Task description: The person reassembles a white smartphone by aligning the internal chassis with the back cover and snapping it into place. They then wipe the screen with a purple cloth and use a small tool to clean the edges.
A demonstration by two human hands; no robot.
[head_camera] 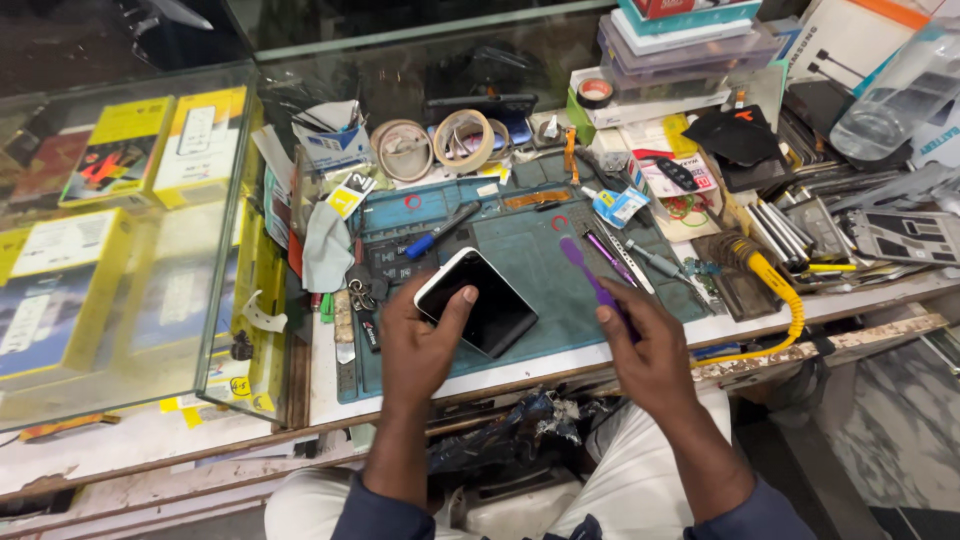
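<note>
1. The glass display case fills my left side, flat panes over several yellow boxes.
2. The teal work mat, rubbery and rectangular, lies on the bench before me.
3. One smartphone, a glossy black slab with rounded corners, rests tilted on the mat's near left part.
4. My left hand grasps the phone's lower edge, thumb pressed on its screen.
5. My right hand is closed round one purple toothbrush, its smooth plastic stem slanting up-left, bristles over the mat.
6. Two tape rolls, round and hollow, sit beyond the mat.
</note>
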